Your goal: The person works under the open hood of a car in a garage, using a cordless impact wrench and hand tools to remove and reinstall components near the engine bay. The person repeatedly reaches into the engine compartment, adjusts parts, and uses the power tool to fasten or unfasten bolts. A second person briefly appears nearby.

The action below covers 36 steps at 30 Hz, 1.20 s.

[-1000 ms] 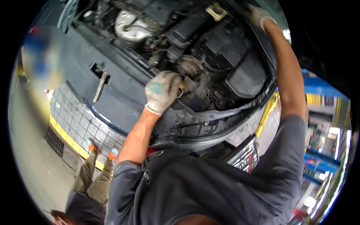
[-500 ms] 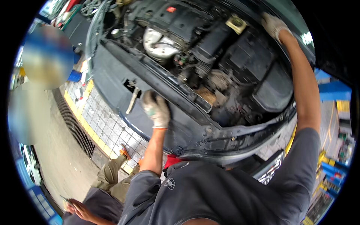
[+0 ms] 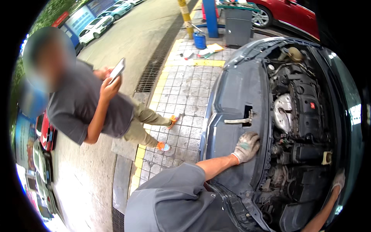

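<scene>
My left hand [image 3: 246, 147], in a pale work glove with a greenish patch, leans on the black plastic panel [image 3: 234, 145] at the front of the car's engine bay. Its fingers are slightly bent, and nothing shows in them. Just beyond it, a light-coloured latch lever [image 3: 236, 121] sticks out of a rectangular opening in that panel. My right hand [image 3: 339, 179], also gloved, rests at the rear edge of the bay beside the windshield, fingers laid along the edge. Between my arms lies the engine cover [image 3: 307, 106] with a small red mark; a silver heat shield [image 3: 283, 112] sits next to it.
To the left, a person [image 3: 91, 100] stands on the tiled floor holding a phone [image 3: 117, 70]. A blue bucket [image 3: 199, 40], a grey cabinet [image 3: 237, 27] and a blue post [image 3: 210, 19] stand ahead. A floor grate [image 3: 156, 58] runs alongside, and a red car [image 3: 290, 15] is parked beyond.
My view has swung to the left, bringing the person with the phone and the yard into sight. Both hands remain on the same parts of the car.
</scene>
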{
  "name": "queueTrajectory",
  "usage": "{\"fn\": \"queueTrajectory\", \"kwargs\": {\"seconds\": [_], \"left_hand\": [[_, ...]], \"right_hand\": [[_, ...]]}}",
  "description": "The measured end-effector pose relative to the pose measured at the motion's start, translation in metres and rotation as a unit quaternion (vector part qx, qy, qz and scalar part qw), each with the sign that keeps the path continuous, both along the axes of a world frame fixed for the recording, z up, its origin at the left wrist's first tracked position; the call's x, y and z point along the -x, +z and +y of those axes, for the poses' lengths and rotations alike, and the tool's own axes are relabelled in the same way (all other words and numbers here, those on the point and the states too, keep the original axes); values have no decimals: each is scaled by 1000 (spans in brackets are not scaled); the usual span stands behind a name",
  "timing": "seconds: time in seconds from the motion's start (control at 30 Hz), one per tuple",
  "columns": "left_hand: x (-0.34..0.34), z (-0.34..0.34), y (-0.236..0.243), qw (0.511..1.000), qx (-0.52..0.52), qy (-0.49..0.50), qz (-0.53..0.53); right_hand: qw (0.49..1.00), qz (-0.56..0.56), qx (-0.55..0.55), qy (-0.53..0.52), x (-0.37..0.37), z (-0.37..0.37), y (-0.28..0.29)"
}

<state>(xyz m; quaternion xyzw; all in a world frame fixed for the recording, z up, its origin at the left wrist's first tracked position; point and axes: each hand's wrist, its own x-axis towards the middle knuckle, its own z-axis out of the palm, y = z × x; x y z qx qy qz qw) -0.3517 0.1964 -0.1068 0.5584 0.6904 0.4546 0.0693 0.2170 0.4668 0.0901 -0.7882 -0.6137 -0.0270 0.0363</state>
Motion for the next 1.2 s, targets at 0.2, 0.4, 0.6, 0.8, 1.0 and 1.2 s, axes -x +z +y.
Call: {"fn": "queueTrajectory", "kwargs": {"seconds": [0.2,0.4,0.6,0.8,1.0,1.2], "left_hand": [[-3,-3,-2,1000,1,5,-2],[1,5,-2,1000,8,-10,-1],[4,7,-2,1000,-2,-11,12],[5,-6,-1,1000,6,8,9],[5,3,3,1000,4,-17,10],[3,7,1,1000,-6,-22,11]], "right_hand": [[999,-36,-23,-9,-2,25,-18],[998,-42,-35,-8,-19,39,-32],[981,-155,-50,105,-58,49,-51],[998,-58,-18,26,17,19,-25],[987,-110,-18,115,-6,14,-12],[998,-40,-50,8,-3,8,-27]]}}
